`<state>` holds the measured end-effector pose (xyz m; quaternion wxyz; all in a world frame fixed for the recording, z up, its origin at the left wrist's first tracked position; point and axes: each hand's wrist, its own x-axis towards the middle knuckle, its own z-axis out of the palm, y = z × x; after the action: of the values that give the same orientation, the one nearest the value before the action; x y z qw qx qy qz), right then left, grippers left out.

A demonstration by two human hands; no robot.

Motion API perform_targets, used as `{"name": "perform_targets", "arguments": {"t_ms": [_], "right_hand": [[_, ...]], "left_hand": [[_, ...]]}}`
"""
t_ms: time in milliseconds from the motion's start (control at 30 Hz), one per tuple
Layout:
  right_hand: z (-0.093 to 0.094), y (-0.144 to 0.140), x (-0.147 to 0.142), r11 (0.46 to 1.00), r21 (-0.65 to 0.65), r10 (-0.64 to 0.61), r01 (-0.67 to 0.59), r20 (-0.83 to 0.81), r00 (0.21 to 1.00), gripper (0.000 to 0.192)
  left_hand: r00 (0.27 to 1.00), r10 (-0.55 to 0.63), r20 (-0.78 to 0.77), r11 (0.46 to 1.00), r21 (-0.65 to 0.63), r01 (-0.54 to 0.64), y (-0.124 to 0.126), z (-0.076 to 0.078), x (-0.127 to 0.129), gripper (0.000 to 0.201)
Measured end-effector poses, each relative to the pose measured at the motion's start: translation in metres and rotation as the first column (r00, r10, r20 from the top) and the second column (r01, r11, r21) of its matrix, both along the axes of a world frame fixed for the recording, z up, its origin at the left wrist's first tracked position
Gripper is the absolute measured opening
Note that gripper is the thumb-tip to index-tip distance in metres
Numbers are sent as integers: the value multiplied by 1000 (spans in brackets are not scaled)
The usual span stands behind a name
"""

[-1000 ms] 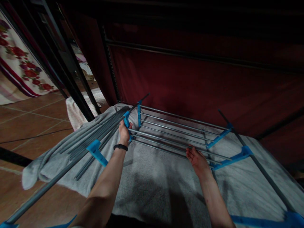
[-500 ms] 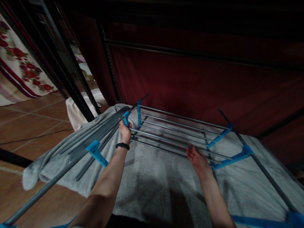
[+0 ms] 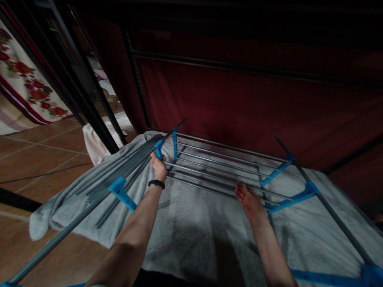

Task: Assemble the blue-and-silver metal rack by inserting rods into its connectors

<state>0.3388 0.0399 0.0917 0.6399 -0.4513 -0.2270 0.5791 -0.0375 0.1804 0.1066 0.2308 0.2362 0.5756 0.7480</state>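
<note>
A rack of grey metal rods (image 3: 206, 159) joined by blue plastic brackets lies on a grey blanket (image 3: 191, 239). My left hand (image 3: 158, 165), with a black wristband, is closed around the blue plastic bracket (image 3: 158, 150) on the left side pole. By the front rods near the right end is my right hand (image 3: 248, 198), palm up, fingers stretched and close together; its fingertips meet or nearly meet a rod. Another blue bracket (image 3: 122, 192) sits lower on the left pole (image 3: 56, 238). At the right, a blue bracket (image 3: 301, 196) joins the rods to the right pole (image 3: 332, 213).
Several loose grey tubes (image 3: 128, 163) lie on the blanket at the left. Black metal posts (image 3: 89, 91) stand left of a dark red fabric panel (image 3: 239, 107). A floral cloth (image 3: 32, 87) hangs above the brown tiled floor (image 3: 38, 155).
My left wrist has shifted very slightly right, with the hand still on the bracket. My right hand and the rack are practically where they were.
</note>
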Motion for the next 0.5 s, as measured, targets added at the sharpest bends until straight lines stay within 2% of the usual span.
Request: {"name": "perform_targets", "arguments": {"t_ms": [167, 500], "right_hand": [[1, 0, -1, 1000, -9, -17, 17, -10, 1000, 32], [-1, 1, -3, 1000, -3, -23, 23, -3, 1000, 37]], "left_hand": [[998, 68, -2, 998, 11, -68, 3, 4, 6, 59], [999, 44, -21, 999, -23, -44, -9, 2, 6, 70]]}}
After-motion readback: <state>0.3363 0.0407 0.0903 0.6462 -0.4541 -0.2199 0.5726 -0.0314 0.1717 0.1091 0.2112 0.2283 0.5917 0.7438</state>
